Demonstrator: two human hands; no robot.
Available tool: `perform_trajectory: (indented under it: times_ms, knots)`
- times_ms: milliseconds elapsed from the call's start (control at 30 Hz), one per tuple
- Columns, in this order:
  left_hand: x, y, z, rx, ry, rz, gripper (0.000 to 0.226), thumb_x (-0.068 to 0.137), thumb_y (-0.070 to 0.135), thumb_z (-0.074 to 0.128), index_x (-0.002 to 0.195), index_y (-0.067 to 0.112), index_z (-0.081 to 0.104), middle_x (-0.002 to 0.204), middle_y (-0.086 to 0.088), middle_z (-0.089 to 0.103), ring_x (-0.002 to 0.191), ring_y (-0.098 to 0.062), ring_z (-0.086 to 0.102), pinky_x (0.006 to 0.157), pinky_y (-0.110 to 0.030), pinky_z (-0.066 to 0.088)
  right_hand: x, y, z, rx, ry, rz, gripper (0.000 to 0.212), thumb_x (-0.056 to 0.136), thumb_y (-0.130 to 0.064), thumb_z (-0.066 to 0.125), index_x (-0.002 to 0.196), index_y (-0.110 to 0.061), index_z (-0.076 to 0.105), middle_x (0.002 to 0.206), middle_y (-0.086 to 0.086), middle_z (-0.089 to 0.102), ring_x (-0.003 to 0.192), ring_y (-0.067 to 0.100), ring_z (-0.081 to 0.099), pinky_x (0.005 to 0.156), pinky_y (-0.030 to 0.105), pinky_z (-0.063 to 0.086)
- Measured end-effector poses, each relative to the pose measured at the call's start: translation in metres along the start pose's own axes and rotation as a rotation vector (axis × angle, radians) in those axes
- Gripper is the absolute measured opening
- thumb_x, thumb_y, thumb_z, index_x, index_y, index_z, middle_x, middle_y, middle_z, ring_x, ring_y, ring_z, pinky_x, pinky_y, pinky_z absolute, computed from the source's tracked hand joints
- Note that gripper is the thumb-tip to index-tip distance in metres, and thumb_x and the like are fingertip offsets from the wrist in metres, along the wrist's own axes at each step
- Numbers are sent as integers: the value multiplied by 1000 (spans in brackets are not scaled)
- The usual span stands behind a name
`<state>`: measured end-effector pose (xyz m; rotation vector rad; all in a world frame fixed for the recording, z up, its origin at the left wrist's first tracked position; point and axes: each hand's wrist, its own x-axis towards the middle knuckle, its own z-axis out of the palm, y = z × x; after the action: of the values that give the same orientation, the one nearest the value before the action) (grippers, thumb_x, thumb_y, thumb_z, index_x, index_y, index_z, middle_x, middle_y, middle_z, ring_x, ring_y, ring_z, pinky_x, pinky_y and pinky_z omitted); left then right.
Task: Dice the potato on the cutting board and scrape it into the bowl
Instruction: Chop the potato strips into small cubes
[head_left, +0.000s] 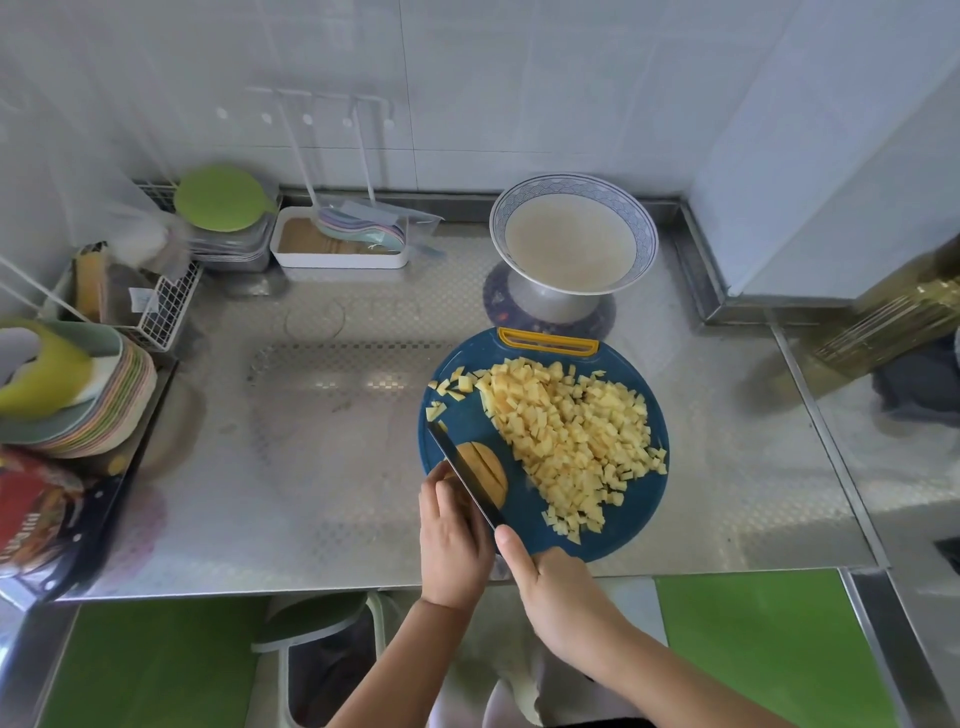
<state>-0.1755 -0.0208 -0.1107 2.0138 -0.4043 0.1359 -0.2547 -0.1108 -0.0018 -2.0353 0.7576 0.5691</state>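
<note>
**Head view: dicing, late stage.** The left hand (452, 530) held the last uncut potato (491, 470) at the near-left part of the board (641, 519). Its fingers were curled onto the piece, the tips partly hidden by the blade. The right hand (550, 582) was clamped round the handle of the knife (462, 470), with the handle itself hidden in the fist. The blade stood on edge against the potato, which already showed slice lines.

The dice (571, 441) lay heaped across the middle and right of the board, with a few strays at its far-left rim. The bowl (644, 228) stood beyond the board's yellow handle (548, 343), apparently holding no potato.

By judgement, the next move was further cuts through the remnant, with the fingertips kept back from the blade, and then the scrape.

The board's near rim lay close to the front edge of the counter (311, 415), and the dice reached the board's right rim, so spills seemed likely there. The counter lay open to the left.
</note>
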Motion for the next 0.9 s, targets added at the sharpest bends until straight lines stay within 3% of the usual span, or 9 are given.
perform_trajectory:
  times_ms: [133,267,467,600,767,900]
  knots:
    - [2,1,-2,-22,-25,-24,27,90,23,40,117,17,43,120,-12,49,111,-24,51,92,-17,40,7,-5,2,-100,-10,85,66,98,-66,18,65,-14,42,62,0,43,59,15,48,61,28,39]
    - [1,-1,-2,-26,-25,6,23,91,22,42,114,16,44,121,-10,48,113,-20,49,93,-11,37,12,-9,2,-64,-4,111,69,97,-66,18,58,-14,40,57,1,42,52,14,45,52,27,35]
    - [0,-3,0,-13,-42,-12,27,92,16,48,119,13,45,124,-8,47,114,-22,52,93,-28,48,22,-3,7,9,11,118,69,95,-70,21,55,-16,39,51,-2,40,47,13,41,48,25,32]
    - [1,-3,-2,-3,-50,-8,30,93,23,45,121,12,45,126,-8,46,115,-24,52,93,-32,50,32,4,12,1,28,81,70,96,-67,23,52,-14,39,50,-2,42,52,16,45,56,29,35]
    - [1,1,-3,36,-39,26,28,93,25,42,119,14,43,127,-5,43,115,-21,49,96,-29,45,44,9,11,-64,53,56,68,100,-60,23,53,-13,37,55,1,43,54,15,43,55,27,33]
    - [2,1,-3,32,-37,12,27,94,26,42,119,15,42,128,-7,44,117,-21,50,97,-27,46,49,16,12,8,12,74,70,94,-68,23,52,-14,36,50,0,41,51,17,42,57,31,33]
